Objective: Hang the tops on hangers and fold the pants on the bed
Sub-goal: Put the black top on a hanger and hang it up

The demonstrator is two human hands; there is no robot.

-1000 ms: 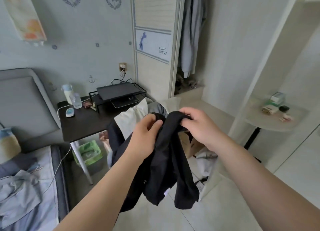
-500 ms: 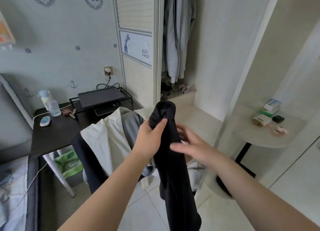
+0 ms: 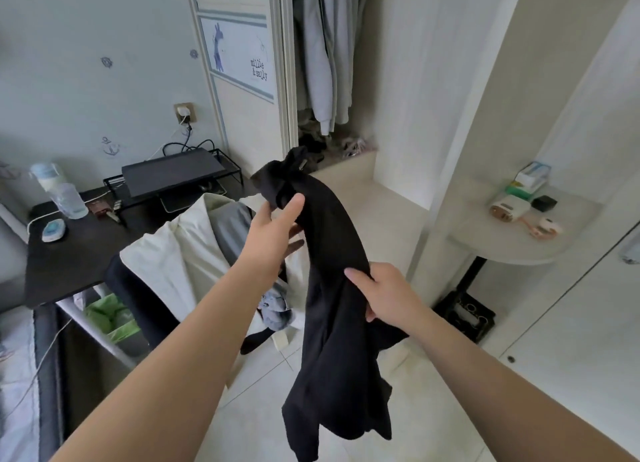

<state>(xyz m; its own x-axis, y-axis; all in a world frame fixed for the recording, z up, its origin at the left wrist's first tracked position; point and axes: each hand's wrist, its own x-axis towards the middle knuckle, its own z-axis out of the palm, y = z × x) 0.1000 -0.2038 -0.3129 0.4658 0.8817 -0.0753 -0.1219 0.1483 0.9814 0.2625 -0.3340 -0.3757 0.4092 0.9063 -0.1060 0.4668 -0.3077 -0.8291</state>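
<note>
A black garment (image 3: 332,340) hangs in the air before me, bunched into a long strand. My left hand (image 3: 273,226) pinches its top end, which is knotted up above my thumb. Lower down, my right hand (image 3: 384,295) grips the garment's middle from the right side. Its loose bottom dangles over the tiled floor. Behind my left arm a pile of clothes (image 3: 194,264), cream, grey and dark, is draped over something I cannot make out. A strip of the bed (image 3: 17,375) shows at the far left edge.
A dark desk (image 3: 69,264) with a black riser, bottles and cables stands to the left, a green-lined bin beneath it. The open wardrobe (image 3: 329,63) holds hanging grey clothes. A small round table (image 3: 519,247) with small items stands on the right.
The view has swung right. My left hand has lifted the garment's top end higher. My right hand has slid down the cloth and closed on its middle.
</note>
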